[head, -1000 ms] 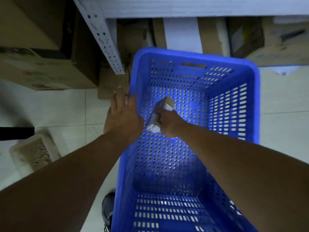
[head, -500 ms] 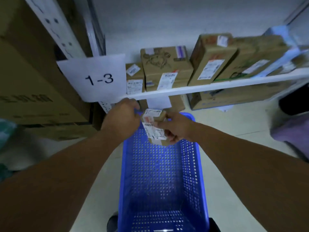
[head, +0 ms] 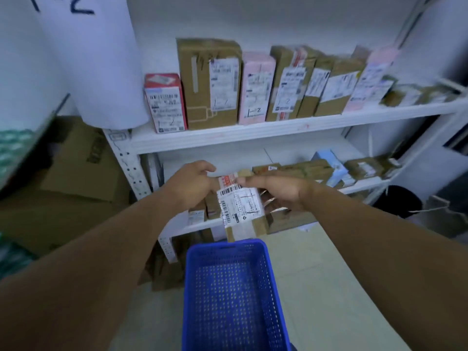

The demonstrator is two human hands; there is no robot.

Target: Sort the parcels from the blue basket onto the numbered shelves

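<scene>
I hold a small brown cardboard parcel (head: 243,211) with a white barcode label upright in front of me, above the far end of the blue basket (head: 192,295). My left hand (head: 192,184) grips its left edge and my right hand (head: 281,190) grips its top and right side. The basket on the floor below looks empty. Behind the parcel stand white shelves: an upper shelf (head: 253,134) lined with upright parcels, some marked "1-2", and a lower shelf (head: 364,187) with more parcels.
A white paper sign (head: 76,59) with a handwritten number hangs at the upper left. Large cardboard boxes (head: 71,188) are stacked left of the shelf's perforated post (head: 131,171). A dark bin (head: 397,201) stands at the right. Pale tiled floor surrounds the basket.
The parcel rose out of the basket, first held by the right hand alone, now by both hands. The view lifted from the basket up to the shelves.
</scene>
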